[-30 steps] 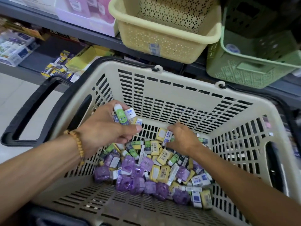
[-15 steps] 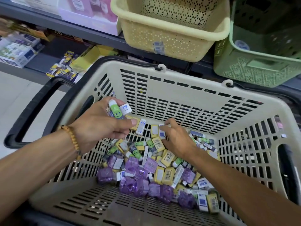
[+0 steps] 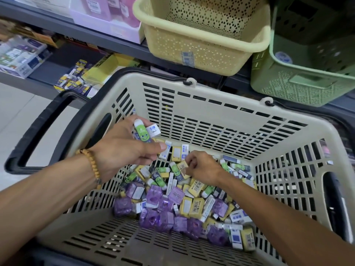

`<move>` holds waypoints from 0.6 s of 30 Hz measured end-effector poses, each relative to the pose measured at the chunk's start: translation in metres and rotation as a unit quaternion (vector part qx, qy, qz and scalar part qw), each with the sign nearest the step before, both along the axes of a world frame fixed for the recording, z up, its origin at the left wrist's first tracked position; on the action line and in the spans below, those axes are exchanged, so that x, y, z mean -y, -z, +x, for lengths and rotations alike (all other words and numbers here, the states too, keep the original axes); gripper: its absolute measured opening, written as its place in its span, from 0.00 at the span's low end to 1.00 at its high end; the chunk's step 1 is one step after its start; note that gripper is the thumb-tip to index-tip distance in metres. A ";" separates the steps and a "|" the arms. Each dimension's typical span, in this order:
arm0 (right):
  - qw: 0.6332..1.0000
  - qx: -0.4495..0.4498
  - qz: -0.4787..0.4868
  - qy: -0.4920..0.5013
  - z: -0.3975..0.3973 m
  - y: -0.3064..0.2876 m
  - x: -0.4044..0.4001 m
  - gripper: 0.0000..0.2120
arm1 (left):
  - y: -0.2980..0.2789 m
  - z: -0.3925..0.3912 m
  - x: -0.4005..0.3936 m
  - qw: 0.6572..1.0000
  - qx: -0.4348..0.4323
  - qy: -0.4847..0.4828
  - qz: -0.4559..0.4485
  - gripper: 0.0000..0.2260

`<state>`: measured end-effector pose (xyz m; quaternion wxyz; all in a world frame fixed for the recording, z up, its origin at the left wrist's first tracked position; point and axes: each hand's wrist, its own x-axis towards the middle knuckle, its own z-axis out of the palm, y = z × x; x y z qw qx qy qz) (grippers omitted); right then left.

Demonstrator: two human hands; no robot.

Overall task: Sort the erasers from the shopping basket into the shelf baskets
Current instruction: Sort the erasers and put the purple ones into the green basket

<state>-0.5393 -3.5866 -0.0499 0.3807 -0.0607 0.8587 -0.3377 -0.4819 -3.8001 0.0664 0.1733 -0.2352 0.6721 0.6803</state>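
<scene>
The erasers (image 3: 184, 196) lie heaped just below and in front of both hands, on the floor of the shopping basket (image 3: 221, 104). They look light, stiff and film-wrapped, so likely slippery; a pinch across the short sides should hold. The left hand (image 3: 123, 152) grasps a small bunch, at least 2: a green eraser (image 3: 141, 131) and a white one (image 3: 154, 130). The right hand (image 3: 201, 169) pinches a yellow eraser (image 3: 182, 166) in the pile. Beyond the hands sit the yellow shelf basket (image 3: 201, 45) and green shelf basket (image 3: 299, 81). Palm contents are hidden; labels blur.
</scene>
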 end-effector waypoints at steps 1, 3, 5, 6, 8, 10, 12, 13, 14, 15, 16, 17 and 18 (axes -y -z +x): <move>0.998 0.022 -0.027 0.049 -0.001 -0.001 -0.003 0.07 | 0.000 0.000 -0.001 1.000 0.000 0.001 -0.001 0.28; 0.985 0.033 -0.066 0.155 -0.005 -0.003 -0.010 0.04 | 0.001 0.000 -0.002 1.000 0.001 -0.001 -0.001 0.28; 0.975 -0.011 -0.055 0.214 -0.010 -0.003 -0.014 0.03 | 0.002 0.000 -0.003 1.000 0.004 0.003 0.000 0.29; 0.973 -0.032 -0.041 0.223 -0.012 -0.001 -0.013 0.05 | 0.002 0.000 -0.003 1.000 0.007 0.007 0.000 0.28; 0.973 -0.055 -0.017 0.226 -0.015 0.002 -0.006 0.09 | 0.004 0.000 -0.003 1.000 0.017 0.017 0.000 0.28; 0.971 -0.043 -0.017 0.236 -0.016 0.005 0.002 0.12 | 0.006 0.000 -0.003 0.999 0.026 0.025 -0.002 0.27; 0.971 -0.037 -0.016 0.235 -0.016 0.008 0.005 0.12 | 0.006 -0.001 -0.004 0.999 0.034 0.031 -0.004 0.26; 0.971 -0.038 -0.010 0.234 -0.016 0.010 0.005 0.12 | 0.006 -0.001 -0.004 0.999 0.035 0.032 -0.005 0.26; 0.971 -0.036 -0.009 0.238 -0.016 0.010 0.006 0.11 | 0.005 -0.001 -0.005 0.999 0.036 0.032 -0.004 0.25; 0.970 -0.028 -0.013 0.241 -0.015 0.011 0.006 0.09 | 0.005 -0.001 -0.006 0.999 0.037 0.032 -0.004 0.25; 0.969 -0.015 -0.021 0.246 -0.015 0.012 0.005 0.08 | 0.005 -0.002 -0.007 0.999 0.036 0.032 -0.006 0.25; 0.968 -0.002 -0.029 0.249 -0.014 0.011 0.005 0.09 | 0.006 -0.002 -0.008 0.999 0.034 0.034 -0.007 0.24; 0.969 0.005 -0.031 0.245 -0.013 0.009 0.004 0.10 | 0.006 -0.002 -0.010 0.999 0.034 0.036 -0.007 0.24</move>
